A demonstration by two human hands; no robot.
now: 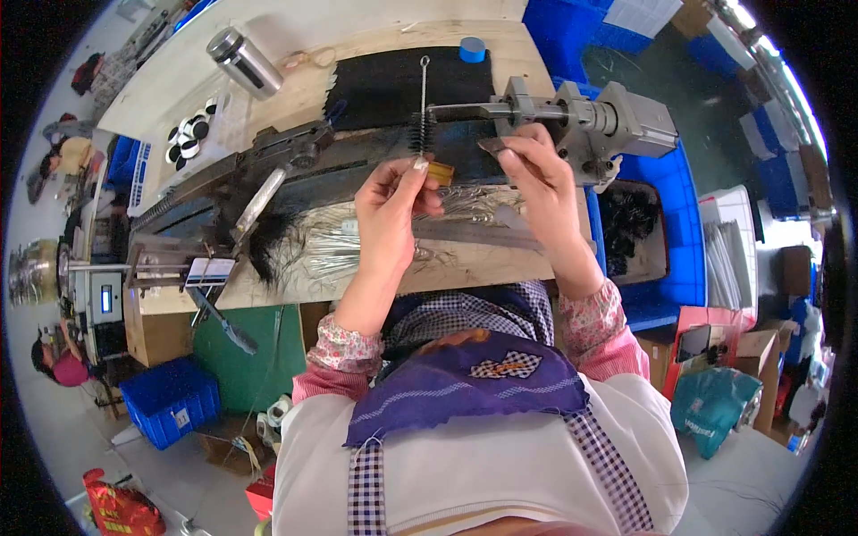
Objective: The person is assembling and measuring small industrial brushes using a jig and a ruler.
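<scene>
Black bristles already sit on the wire brush [423,116], pinched upright in the left hand [391,201], while the right hand [534,170], at three o'clock, grips the grey machine [581,121].

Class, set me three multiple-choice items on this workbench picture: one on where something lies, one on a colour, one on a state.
1. Where is the blue tape roll?
A. far edge of the bench
B. on the floor
C. in the left hand

2. What colour are the bristles of the wire brush?
A. white
B. black
C. red

3. How is the left hand holding the brush?
A. flat
B. upright, loop end up
C. not at all

Answers: 1 A, it sits beyond the black cloth; 2 B, dark tuft on the twisted wire; 3 B, fingers pinch its lower end.
</scene>
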